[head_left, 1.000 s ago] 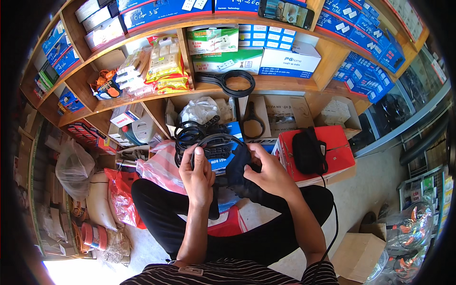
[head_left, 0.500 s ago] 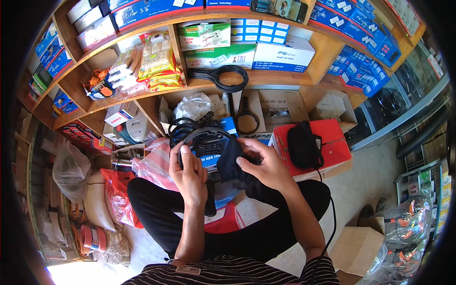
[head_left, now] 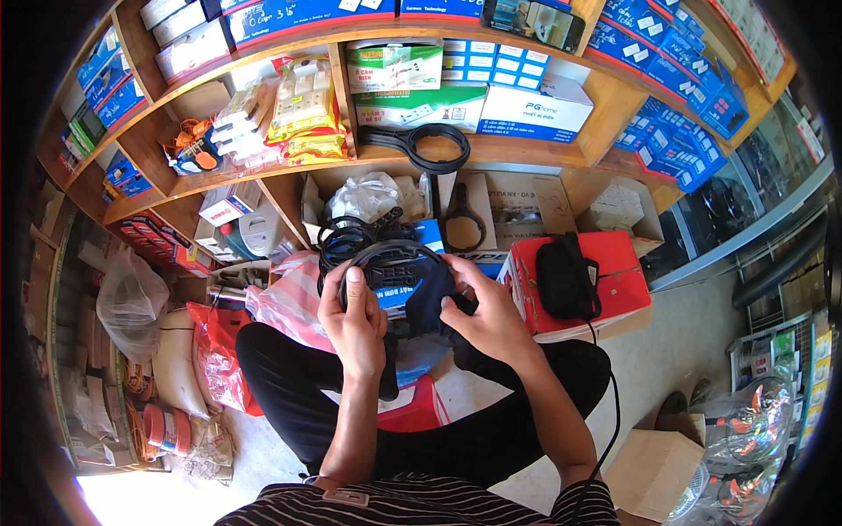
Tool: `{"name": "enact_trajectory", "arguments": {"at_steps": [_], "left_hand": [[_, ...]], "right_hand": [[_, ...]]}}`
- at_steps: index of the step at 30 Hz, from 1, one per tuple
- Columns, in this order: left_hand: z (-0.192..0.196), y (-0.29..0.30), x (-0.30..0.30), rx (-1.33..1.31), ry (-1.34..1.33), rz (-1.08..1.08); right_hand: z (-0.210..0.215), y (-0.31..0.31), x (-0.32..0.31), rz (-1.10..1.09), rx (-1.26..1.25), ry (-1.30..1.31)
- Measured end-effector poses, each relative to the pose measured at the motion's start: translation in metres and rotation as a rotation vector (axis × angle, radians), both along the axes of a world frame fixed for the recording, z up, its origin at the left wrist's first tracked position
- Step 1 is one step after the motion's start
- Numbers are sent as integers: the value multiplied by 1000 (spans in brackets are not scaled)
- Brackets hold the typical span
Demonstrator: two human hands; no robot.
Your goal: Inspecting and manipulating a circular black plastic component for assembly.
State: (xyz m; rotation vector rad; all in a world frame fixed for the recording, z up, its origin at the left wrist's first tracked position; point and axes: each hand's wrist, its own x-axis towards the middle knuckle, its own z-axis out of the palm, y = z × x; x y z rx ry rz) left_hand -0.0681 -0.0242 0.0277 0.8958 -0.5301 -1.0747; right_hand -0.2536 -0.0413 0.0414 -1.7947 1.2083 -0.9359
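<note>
— What are the hands doing?

— The left hand is gripping a dark round tool with a black ring-shaped rim, fingers curled around its left side and the thumb lying up along the rim. The right hand is closing on the same tool from the right, fingertips pressing into its dark body.

— Where is the tool sitting?

— It is being held above the person's lap, in front of the wooden shelves. Just to the right, a black pouch is lying on a red box, and a pink striped bag is lying to the left.
</note>
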Motion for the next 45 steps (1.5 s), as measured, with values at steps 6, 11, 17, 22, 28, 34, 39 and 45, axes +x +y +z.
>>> {"name": "enact_trajectory", "arguments": {"at_steps": [6, 11, 17, 22, 28, 34, 39, 45], "left_hand": [[-1, -2, -2, 12, 0, 10], [-3, -2, 0, 16, 18, 10], [1, 1, -5, -27, 54, 16], [-2, 1, -3, -16, 31, 6], [2, 2, -6, -29, 22, -24], [1, 6, -6, -187, -31, -236], [-12, 5, 2, -294, 12, -397], [-8, 11, 0, -286, -106, -511]], "right_hand": [[-3, -1, 1, -12, -91, -2], [1, -2, -1, -24, 19, -85], [-6, -5, -6, -34, -8, -21], [-6, -4, -6, -37, -5, -9], [-5, -3, -6, -72, -22, -28], [-1, -3, -9, -151, -194, 67], [-2, -6, -8, -182, -469, 211], [-8, -8, -5, -200, -548, 203]]}}
